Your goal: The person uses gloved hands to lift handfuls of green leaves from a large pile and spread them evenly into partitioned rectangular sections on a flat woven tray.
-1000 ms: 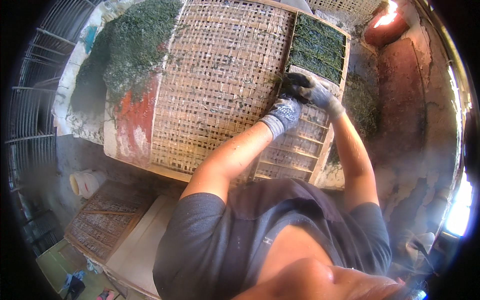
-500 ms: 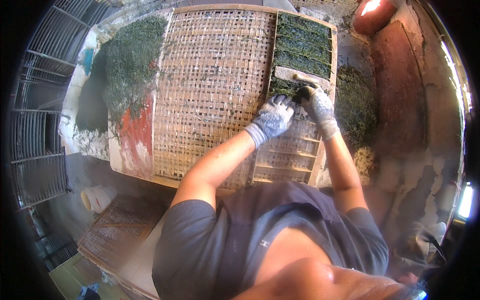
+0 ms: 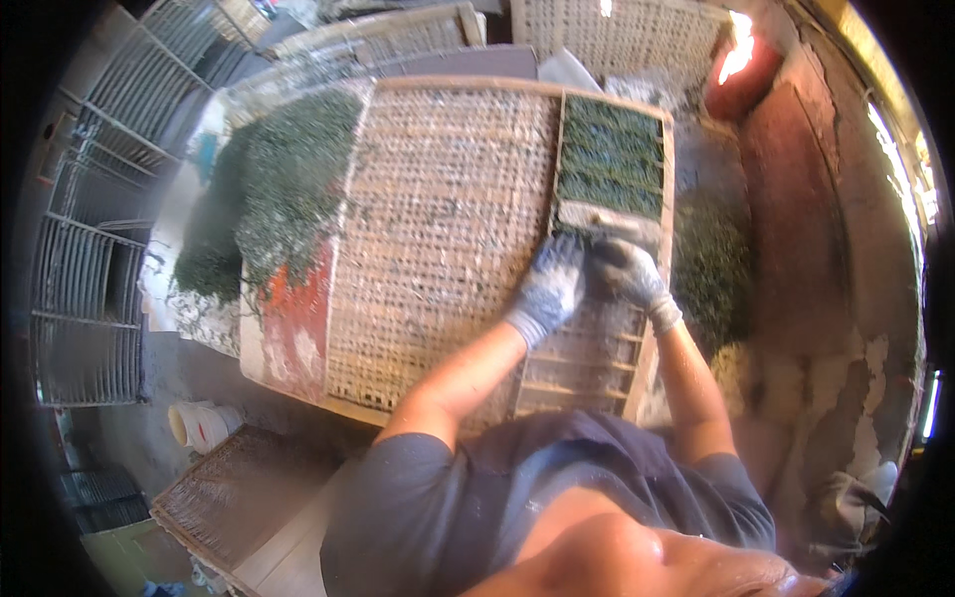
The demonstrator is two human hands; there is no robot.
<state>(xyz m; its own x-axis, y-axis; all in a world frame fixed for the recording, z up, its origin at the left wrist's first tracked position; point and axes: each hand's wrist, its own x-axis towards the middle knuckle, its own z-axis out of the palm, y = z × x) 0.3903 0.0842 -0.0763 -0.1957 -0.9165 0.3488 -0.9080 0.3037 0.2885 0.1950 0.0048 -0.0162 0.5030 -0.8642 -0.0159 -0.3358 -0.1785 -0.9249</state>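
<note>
Both my hands wear grey-and-white gloves, darker at the fingers. My left hand (image 3: 554, 277) lies at the left edge of a slatted wooden frame (image 3: 650, 365), fingers stretched toward its far end. Close on its right, my right hand (image 3: 631, 271) is curled, its fingertips dark and blurred; what they hold cannot be made out. Just beyond both hands, a pale flat bar (image 3: 607, 216) crosses the frame. Finely shredded dark-green material (image 3: 609, 149) fills the far sections. Bare slats show in the frame's near part.
The frame rests on a wide woven bamboo mat (image 3: 438, 239). A green heap (image 3: 298, 164) spreads at the left over a red-and-white board (image 3: 293, 333). More green (image 3: 706, 269) lies right of the frame. Metal racks (image 3: 85, 298) stand far left, with a white bucket (image 3: 199, 426) below.
The whole view has shifted, so the mat and frame appear lower. My hands have drawn slightly back from the pale bar, and the left has turned its fingers farther away from me.
</note>
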